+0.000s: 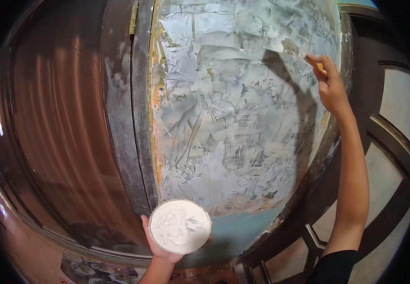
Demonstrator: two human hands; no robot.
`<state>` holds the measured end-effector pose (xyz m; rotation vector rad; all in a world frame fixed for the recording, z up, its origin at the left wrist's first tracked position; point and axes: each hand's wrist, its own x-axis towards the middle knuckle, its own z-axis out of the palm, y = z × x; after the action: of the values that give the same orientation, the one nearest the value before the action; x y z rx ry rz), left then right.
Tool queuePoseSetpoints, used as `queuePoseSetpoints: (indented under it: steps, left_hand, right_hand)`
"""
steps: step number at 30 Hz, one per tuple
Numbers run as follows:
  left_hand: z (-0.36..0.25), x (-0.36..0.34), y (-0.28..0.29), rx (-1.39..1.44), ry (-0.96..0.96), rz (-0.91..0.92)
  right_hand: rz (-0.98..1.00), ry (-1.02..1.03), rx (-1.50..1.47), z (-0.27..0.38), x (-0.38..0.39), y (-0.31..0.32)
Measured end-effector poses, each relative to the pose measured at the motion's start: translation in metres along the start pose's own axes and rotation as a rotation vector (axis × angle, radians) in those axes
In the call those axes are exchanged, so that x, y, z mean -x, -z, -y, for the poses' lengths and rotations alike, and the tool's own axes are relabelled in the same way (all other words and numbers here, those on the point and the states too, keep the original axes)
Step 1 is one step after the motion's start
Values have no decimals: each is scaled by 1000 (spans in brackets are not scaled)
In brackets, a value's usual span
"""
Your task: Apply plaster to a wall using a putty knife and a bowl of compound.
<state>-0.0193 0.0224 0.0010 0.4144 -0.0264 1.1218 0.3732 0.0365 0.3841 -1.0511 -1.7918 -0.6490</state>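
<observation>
My right hand [330, 83] is raised at the upper right, its fingers closed round the handle of a putty knife [290, 47]. The knife's blade is smeared with pale filler and lies at the wall [233, 113], which is covered in rough, streaky white and grey patches. Low in the middle, my left hand [160, 248] holds a round tub [180, 227] of thick white putty from beneath and the side. The putty's surface is uneven, with scooped marks. Most of the left fingers are hidden behind the tub.
A dark wooden door [68, 132] with a brass hinge [133, 19] stands left of the wall. On the right is a dark frame with pale panels [382, 175]. Bare blue-green paint [243, 232] shows low on the wall. Printed sheets [91, 270] lie on the floor.
</observation>
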Motion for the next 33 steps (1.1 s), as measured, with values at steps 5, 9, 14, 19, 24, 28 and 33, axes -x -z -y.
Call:
queuePoseSetpoints:
  steps: [5,9,14,19,24,28,33]
  left_hand:
    - [9,-5,-7,12,65,-8]
    - [7,-2,-12,10,74,40]
    - [4,3,0,5,42,16]
    - [9,-1,-1,9,84,-11]
    - [15,-10,-14,240,188,108]
    - [5,-4,-14,34,141,95]
    - [2,2,2,-4,72,23]
  right_hand:
    - [-29,175,61,48,-25,-39]
    - [30,183,252,29,-22,-36]
    - [60,130,254,-21,1,22]
    - [-41,194,118,33,-12,-5]
    - [-27,333,268,46,-27,-38]
    - [52,270,359,9,-7,-20]
    - [-80,214,149,-18,10,11]
